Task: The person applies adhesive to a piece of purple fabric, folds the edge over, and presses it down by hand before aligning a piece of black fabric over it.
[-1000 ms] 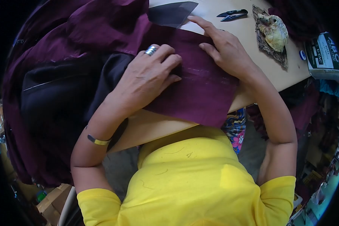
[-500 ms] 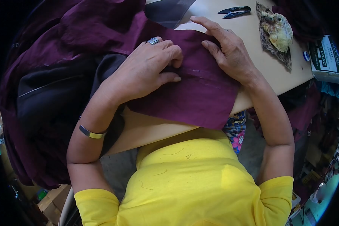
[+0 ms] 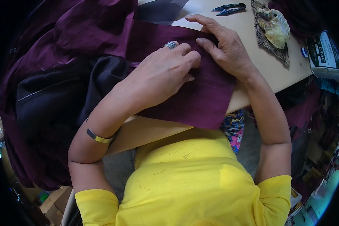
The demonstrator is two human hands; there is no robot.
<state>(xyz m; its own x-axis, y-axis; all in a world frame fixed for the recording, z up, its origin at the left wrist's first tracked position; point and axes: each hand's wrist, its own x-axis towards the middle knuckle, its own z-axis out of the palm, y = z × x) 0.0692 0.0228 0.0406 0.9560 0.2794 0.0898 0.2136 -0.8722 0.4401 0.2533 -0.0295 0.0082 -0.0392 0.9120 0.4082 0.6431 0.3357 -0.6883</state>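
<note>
Closest to me, the purple cloth [image 3: 199, 98] hangs over the near edge of the table [image 3: 150, 130], the rest of it spread across the top. My left hand [image 3: 164, 73] lies on it with fingers curled close together, tips against the cloth; I cannot tell if they nip a fold. Touching them, my right hand [image 3: 224, 47] presses flat, fingers spread. Black cloth [image 3: 64, 98] is heaped at my left. Farther off lie thread snips [image 3: 228, 7]
</note>
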